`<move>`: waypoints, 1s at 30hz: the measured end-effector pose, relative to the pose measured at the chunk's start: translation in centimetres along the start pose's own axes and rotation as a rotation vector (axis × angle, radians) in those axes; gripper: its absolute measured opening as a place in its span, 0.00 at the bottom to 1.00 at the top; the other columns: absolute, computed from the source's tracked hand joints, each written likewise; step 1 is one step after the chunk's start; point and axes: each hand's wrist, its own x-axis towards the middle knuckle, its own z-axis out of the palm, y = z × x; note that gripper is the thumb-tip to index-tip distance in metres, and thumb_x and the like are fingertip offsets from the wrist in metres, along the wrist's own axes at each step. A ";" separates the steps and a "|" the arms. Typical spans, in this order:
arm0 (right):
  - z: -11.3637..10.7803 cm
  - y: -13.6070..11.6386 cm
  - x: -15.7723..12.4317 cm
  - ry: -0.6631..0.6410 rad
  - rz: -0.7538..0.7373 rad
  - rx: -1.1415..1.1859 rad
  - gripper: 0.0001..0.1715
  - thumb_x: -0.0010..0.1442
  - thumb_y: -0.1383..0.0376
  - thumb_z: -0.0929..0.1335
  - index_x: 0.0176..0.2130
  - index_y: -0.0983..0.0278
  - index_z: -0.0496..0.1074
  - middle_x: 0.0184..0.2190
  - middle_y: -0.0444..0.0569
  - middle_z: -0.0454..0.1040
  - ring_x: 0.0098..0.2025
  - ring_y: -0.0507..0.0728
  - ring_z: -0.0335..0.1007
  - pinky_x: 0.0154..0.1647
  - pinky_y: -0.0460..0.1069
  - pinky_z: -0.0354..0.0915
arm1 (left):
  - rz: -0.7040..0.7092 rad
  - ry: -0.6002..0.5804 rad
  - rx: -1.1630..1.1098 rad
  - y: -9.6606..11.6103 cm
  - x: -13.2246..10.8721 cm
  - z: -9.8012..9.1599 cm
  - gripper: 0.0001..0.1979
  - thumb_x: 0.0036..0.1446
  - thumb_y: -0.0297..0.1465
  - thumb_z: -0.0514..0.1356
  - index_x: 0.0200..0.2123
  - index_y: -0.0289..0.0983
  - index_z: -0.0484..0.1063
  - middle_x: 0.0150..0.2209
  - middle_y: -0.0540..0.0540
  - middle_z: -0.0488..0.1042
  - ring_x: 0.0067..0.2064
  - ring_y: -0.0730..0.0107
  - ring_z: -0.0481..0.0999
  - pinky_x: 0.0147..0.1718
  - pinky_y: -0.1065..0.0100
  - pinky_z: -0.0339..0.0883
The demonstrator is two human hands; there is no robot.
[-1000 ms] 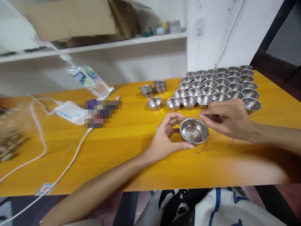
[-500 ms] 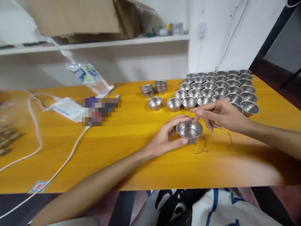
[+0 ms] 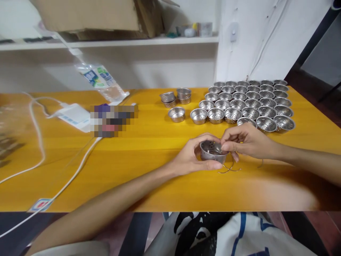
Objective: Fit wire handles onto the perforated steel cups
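Clasped in the curled left hand (image 3: pixel 190 156), a perforated cup (image 3: pixel 210 155) is held in front of the cup rows (image 3: pixel 250 113); whether anything is pinched by the right hand (image 3: pixel 249 143) at its rim cannot be told.

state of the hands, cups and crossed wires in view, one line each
Held cup, mouth up
Left hand, gripping held cup
Right hand, at held cup's rim
Crossed wires, lying loose
Cup rows, mouths up
Lone cup, mouth up
Left stack, upper cup tilted
Right stack, standing level
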 end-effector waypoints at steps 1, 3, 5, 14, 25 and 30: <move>0.3 0.1 -0.1 0.006 0.003 -0.009 0.15 0.65 0.57 0.81 0.37 0.65 0.80 0.27 0.42 0.82 0.21 0.47 0.76 0.24 0.41 0.68 | -0.019 -0.001 0.001 0.1 -0.1 0.1 0.27 0.54 0.42 0.82 0.52 0.39 0.80 0.48 0.44 0.79 0.49 0.60 0.79 0.50 0.61 0.71; 0.6 0.2 -0.3 0.015 0.000 -0.036 0.16 0.65 0.57 0.81 0.36 0.65 0.80 0.24 0.40 0.80 0.20 0.47 0.75 0.22 0.40 0.66 | -0.037 0.000 -0.003 0.2 -0.2 0.4 0.26 0.54 0.40 0.81 0.51 0.38 0.79 0.47 0.45 0.78 0.47 0.62 0.78 0.47 0.63 0.70; 0.8 0.3 -0.4 0.013 -0.002 -0.065 0.16 0.66 0.56 0.81 0.36 0.66 0.81 0.20 0.39 0.76 0.18 0.47 0.72 0.20 0.40 0.63 | -0.041 -0.005 -0.001 0.2 -0.2 0.6 0.26 0.54 0.39 0.80 0.51 0.38 0.78 0.46 0.46 0.78 0.45 0.63 0.78 0.46 0.64 0.70; 1.1 0.5 -0.2 0.003 0.037 -0.052 0.21 0.65 0.52 0.81 0.32 0.66 0.80 0.15 0.38 0.70 0.15 0.46 0.64 0.16 0.41 0.56 | -0.025 -0.007 0.078 -0.1 -0.3 0.8 0.25 0.55 0.42 0.78 0.50 0.37 0.77 0.46 0.45 0.79 0.45 0.62 0.78 0.45 0.63 0.70; 0.7 0.9 -0.2 -0.011 0.035 -0.032 0.20 0.63 0.51 0.82 0.34 0.64 0.82 0.22 0.40 0.74 0.20 0.47 0.68 0.20 0.42 0.62 | 0.121 0.034 0.204 -0.4 -0.2 0.2 0.24 0.56 0.40 0.80 0.51 0.38 0.79 0.49 0.43 0.80 0.47 0.60 0.81 0.49 0.59 0.75; 0.6 1.8 0.2 0.257 -0.054 -0.079 0.18 0.61 0.53 0.82 0.43 0.62 0.83 0.46 0.50 0.77 0.31 0.49 0.73 0.22 0.44 0.72 | 0.345 0.255 0.527 -1.6 0.1 -0.3 0.29 0.57 0.43 0.81 0.58 0.44 0.81 0.58 0.39 0.78 0.60 0.51 0.80 0.61 0.46 0.76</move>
